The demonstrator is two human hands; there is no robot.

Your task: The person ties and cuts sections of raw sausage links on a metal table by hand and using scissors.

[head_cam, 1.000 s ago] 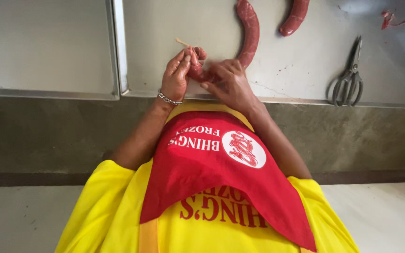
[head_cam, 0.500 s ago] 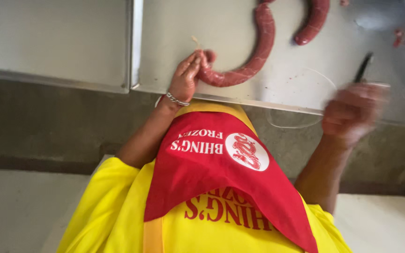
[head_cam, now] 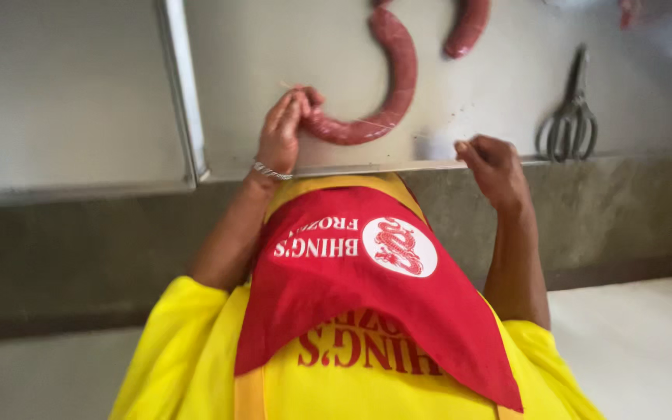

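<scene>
Visibly, the left hand (head_cam: 283,132) pinches a curved dark-red sausage's (head_cam: 386,85) end; the right hand (head_cam: 491,159) grips thin string (head_cam: 398,128).

Yellow short-sleeved shirt (head_cam: 188,342), loose at both shoulders. Red triangular bib (head_cam: 367,303) over the chest, printed with white lettering and a white round emblem bearing a red dragon figure; further red lettering on the yellow apron front beneath. Orange-yellow straps (head_cam: 249,393). Thin silver beaded bracelet (head_cam: 271,171) on left wrist. Forearms bare.

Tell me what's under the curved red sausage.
The curved sausage lies on a pale steel table. The left hand pinches its near end; a thin string runs toward the right hand.
</scene>
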